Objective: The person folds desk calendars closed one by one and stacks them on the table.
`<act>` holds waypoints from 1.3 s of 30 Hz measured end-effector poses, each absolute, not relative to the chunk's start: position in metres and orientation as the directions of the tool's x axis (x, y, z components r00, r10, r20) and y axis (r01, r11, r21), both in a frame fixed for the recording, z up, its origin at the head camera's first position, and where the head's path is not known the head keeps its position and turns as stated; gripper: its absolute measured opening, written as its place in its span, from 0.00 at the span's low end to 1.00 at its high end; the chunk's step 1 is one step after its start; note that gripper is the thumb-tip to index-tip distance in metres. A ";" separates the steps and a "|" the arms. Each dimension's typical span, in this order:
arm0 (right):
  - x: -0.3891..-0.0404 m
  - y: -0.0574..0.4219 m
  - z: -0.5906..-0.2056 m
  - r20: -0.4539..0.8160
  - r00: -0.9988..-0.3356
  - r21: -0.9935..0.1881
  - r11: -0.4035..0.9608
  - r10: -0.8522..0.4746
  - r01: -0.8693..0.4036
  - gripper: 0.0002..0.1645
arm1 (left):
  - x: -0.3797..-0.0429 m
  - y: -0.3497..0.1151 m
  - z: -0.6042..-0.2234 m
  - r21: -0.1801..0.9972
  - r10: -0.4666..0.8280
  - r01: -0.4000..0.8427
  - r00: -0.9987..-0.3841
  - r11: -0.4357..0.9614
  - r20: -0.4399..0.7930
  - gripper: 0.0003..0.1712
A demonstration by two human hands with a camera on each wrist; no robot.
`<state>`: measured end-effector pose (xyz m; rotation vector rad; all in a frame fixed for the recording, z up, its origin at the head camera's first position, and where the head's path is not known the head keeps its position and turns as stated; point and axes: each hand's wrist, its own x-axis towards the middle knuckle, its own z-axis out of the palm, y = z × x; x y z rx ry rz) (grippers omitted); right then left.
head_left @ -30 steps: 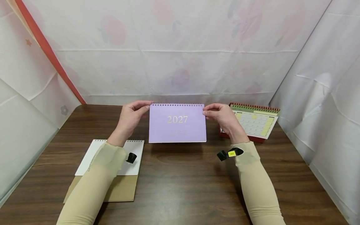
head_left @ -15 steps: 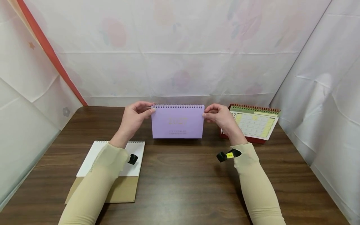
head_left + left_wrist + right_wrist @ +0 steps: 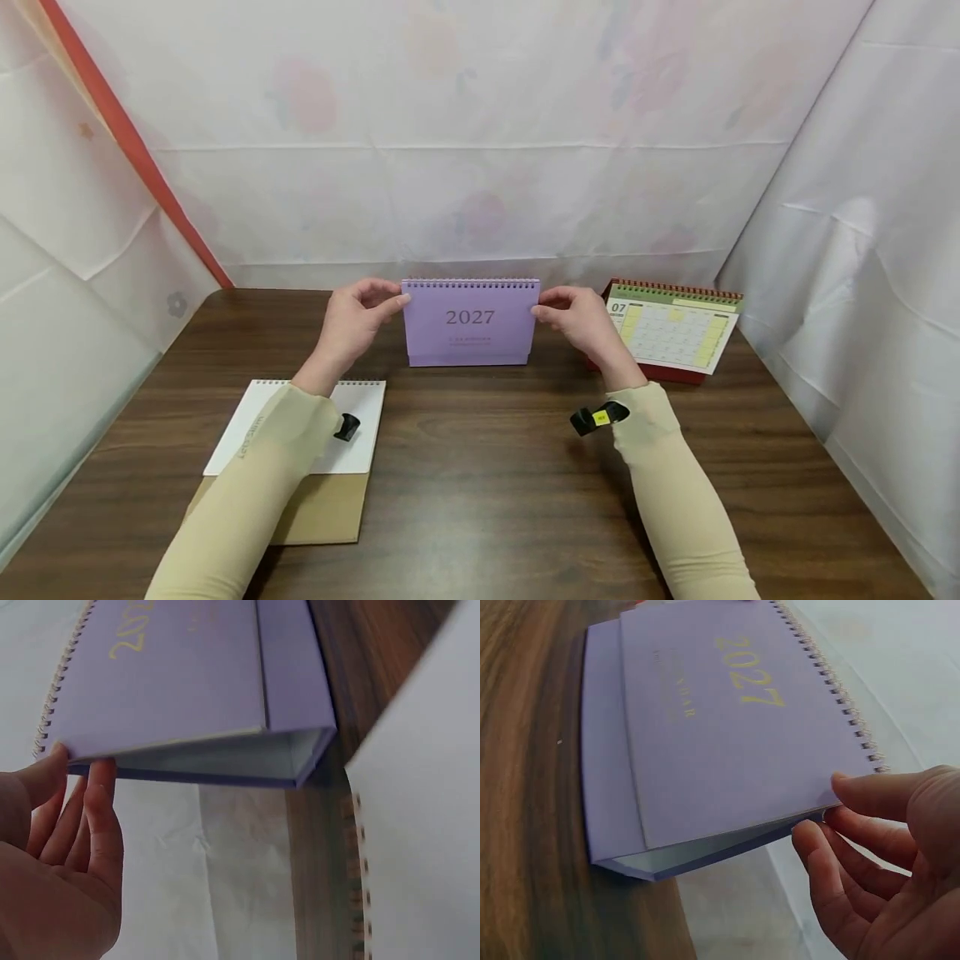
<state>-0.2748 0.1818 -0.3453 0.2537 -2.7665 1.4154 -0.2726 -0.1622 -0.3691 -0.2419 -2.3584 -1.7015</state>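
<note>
A lilac desk calendar (image 3: 471, 333) with "2027" on its cover stands upright toward the back of the table, its spiral binding on top. My left hand (image 3: 352, 321) pinches its upper left side; in the left wrist view the thumb lies on the cover and the fingers (image 3: 101, 817) are behind the edge. At the upper right side, my right hand (image 3: 581, 321) pinches it the same way, thumb (image 3: 877, 793) in front. Both side views show the hollow stand (image 3: 217, 756) opened into a wedge, with the cover page (image 3: 705, 750) hanging over its front.
A spiral calendar with a white page (image 3: 352, 454) and brown base (image 3: 322, 508) lies at the left, partly under the left forearm. Behind the right hand stands a red-based calendar (image 3: 675, 333) with a green-headed page. A white curtain (image 3: 480, 200) hangs behind the table (image 3: 480, 500).
The lilac calendar has come down and tipped back from the raised view; its lower stand strip now shows under the cover. Both hands keep their pinch, the right one shifting slightly left.
</note>
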 end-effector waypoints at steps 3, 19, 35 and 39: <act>-0.276 0.180 -0.348 0.132 -0.981 -0.757 0.624 -0.142 -0.192 0.17 | -0.271 -0.166 -0.368 0.866 0.032 0.289 -0.953 0.408 0.303 0.16; -0.274 0.184 -0.356 0.190 -0.963 -0.818 0.511 -0.192 -0.263 0.14 | -0.270 -0.171 -0.365 0.807 0.120 0.371 -0.926 0.461 0.357 0.09; -0.231 0.200 -0.323 0.115 -0.970 -0.867 0.456 -0.214 -0.203 0.18 | -0.226 -0.174 -0.330 0.830 0.216 0.390 -0.920 0.398 0.328 0.11; -0.216 0.203 -0.321 0.090 -0.968 -0.866 0.461 -0.235 -0.192 0.19 | -0.209 -0.176 -0.333 0.845 0.260 0.390 -0.915 0.366 0.310 0.10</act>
